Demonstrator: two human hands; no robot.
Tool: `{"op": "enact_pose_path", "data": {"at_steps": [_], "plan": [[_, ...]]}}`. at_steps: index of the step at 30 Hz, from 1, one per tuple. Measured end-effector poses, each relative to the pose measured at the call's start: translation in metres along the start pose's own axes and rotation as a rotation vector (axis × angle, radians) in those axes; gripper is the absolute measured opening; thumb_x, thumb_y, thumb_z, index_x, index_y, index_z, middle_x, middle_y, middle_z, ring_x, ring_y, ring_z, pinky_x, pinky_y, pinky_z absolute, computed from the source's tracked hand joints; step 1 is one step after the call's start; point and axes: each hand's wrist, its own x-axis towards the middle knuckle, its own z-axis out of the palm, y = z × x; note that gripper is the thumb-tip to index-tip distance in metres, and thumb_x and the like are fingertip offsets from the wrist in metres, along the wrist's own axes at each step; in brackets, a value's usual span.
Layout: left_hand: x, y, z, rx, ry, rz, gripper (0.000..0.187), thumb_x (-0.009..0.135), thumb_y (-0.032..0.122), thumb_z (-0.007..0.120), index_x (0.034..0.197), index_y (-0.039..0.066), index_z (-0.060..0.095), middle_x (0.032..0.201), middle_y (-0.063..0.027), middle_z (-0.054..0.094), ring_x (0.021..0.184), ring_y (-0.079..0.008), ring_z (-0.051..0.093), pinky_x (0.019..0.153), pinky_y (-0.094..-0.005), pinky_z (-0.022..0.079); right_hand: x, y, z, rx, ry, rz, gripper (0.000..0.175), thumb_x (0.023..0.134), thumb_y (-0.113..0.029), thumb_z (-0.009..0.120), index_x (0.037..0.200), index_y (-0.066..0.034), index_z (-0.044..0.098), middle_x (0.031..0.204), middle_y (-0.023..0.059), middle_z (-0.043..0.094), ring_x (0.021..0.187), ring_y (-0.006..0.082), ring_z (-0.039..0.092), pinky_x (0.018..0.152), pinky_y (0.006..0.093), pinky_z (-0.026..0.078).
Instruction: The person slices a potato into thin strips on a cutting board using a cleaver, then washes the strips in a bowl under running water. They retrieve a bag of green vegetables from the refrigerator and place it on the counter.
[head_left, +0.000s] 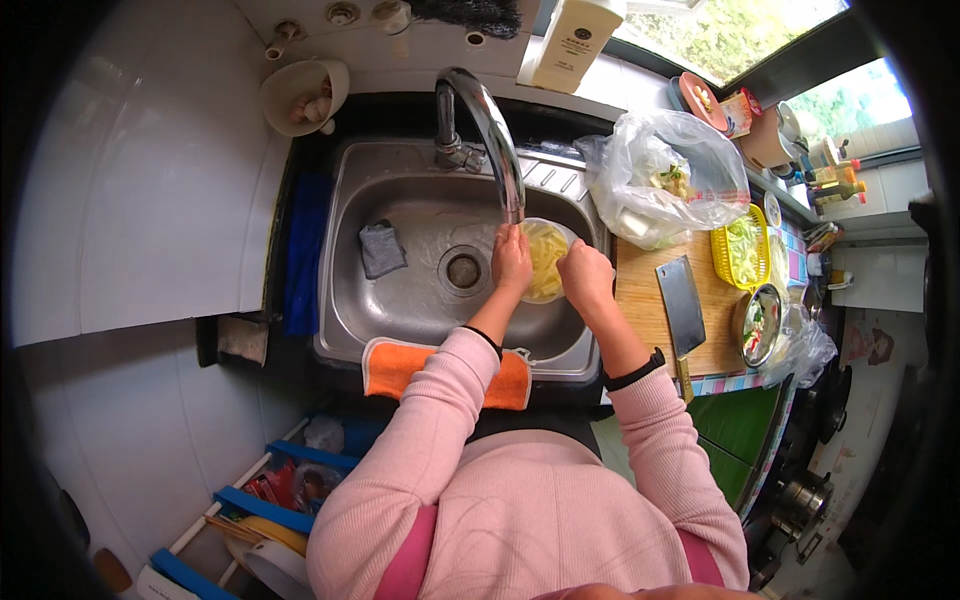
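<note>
A bowl of pale yellow cut strips (545, 259), perhaps potato, is at the right side of the stainless steel sink (420, 199). My left hand (513, 259) is at the bowl's left side, right below the spout of the chrome faucet (491, 124); whether it grips the rim is not clear. At the bowl's right rim, my right hand (586, 276) has its fingers curled, and what they close on is hidden. A grey cloth (382, 250) lies left of the drain (463, 270). An orange cloth (394, 366) hangs over the sink's front edge.
On the right, a cleaver (682, 304) lies on a wooden cutting board (637, 289). Beside it are a yellow basket of pale green slices (765, 255), a metal bowl (774, 349) and a plastic bag (622, 210). A white bowl with eggs (274, 97) stands back left.
</note>
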Motion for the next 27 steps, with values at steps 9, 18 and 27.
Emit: {"op": "enact_pose_path", "data": {"at_steps": [9, 18, 27], "plan": [[-0.005, -0.002, 0.015, -0.113, -0.074, -0.125, 0.050, 0.093, 0.015, 0.041, 0.140, 0.024, 0.030, 0.115, -0.0153, 0.051, 0.100, -0.0344, 0.054, 0.081, -0.0399, 0.044, -0.001, -0.008, -0.004, -0.229, 0.052, -0.124, 0.023, 0.074, -0.010, 0.055, 0.088, 0.0080, 0.059, 0.054, 0.0124, 0.061, 0.050, 0.0251, 0.062, 0.057, 0.0368, 0.050], [-0.013, -0.003, 0.035, -0.209, -0.023, -0.118, 0.047, 0.095, 0.015, 0.039, 0.140, 0.020, 0.030, 0.124, -0.0153, 0.050, 0.106, -0.0328, 0.052, 0.086, -0.0387, 0.043, -0.005, -0.016, -0.007, -0.328, 0.090, -0.159, 0.031, 0.075, -0.010, 0.054, 0.095, 0.0131, 0.057, 0.054, 0.0101, 0.061, 0.048, 0.0222, 0.061, 0.057, 0.0327, 0.045], [-0.016, -0.012, 0.054, -0.508, -0.070, -0.334, 0.039, 0.096, 0.020, 0.041, 0.133, 0.009, 0.037, 0.119, -0.0169, 0.053, 0.106, -0.0282, 0.052, 0.087, -0.0335, 0.042, -0.006, -0.032, -0.019, -0.420, 0.104, -0.181, 0.029, 0.076, -0.014, 0.055, 0.090, 0.0116, 0.058, 0.057, 0.0080, 0.063, 0.051, 0.0195, 0.062, 0.056, 0.0309, 0.044]]}}
